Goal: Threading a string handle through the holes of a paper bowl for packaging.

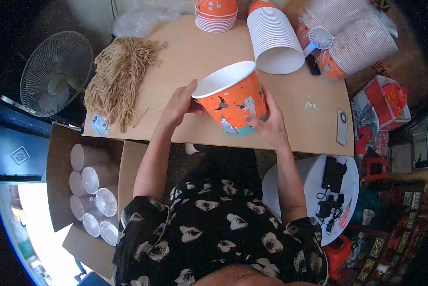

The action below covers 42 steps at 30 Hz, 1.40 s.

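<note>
An orange paper bucket (233, 108) with a white rim and printed figures is tilted above the near half of the table, its mouth turned up and to the left. My left hand (180, 102) grips its left side by the rim, the fingertips partly hidden behind it. Around the lower right side curls my right hand (271, 121), thumb on the printed front. The bucket's white inside shows only in part. Beyond it lies a long nested stack of similar buckets (276, 40), open end toward me, and a shorter stack (216, 19) stands to its left.
Tan strings (121, 78) lie in a heap at the table's left. At right are small white bits (311, 105), a phone (341, 126), a handheld fan (320, 38) and wrapped bucket stacks (361, 45). Below left, a carton (61, 190) holds several wrapped cup stacks.
</note>
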Each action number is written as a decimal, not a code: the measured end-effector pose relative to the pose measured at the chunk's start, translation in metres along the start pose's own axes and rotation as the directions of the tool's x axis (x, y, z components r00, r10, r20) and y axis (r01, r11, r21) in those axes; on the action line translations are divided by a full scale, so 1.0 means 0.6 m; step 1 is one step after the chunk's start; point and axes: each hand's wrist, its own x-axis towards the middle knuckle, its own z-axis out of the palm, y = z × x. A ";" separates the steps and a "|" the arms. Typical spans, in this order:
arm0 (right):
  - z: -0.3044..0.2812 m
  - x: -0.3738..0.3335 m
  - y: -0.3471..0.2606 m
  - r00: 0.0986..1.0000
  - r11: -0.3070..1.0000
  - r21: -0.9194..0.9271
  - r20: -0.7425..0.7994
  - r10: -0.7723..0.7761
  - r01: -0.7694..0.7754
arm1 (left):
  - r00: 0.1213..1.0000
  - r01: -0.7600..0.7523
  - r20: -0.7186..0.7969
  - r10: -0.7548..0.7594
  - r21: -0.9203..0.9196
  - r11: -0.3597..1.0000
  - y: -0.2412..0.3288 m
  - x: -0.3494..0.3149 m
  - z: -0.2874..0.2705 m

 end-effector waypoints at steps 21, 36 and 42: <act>-0.002 -0.036 0.041 0.997 1.000 0.008 0.074 -0.028 0.028 | 0.971 -0.239 0.032 0.238 0.064 0.969 0.027 -0.016 0.022; 0.025 -0.018 -0.002 0.995 0.997 -0.064 0.089 -0.033 0.039 | 0.960 -0.100 0.253 0.118 -0.082 0.992 0.046 0.067 0.013; 0.027 -0.025 0.000 0.996 0.991 -0.124 0.085 -0.040 0.050 | 0.961 -0.166 0.219 0.171 -0.039 0.985 0.047 0.061 0.022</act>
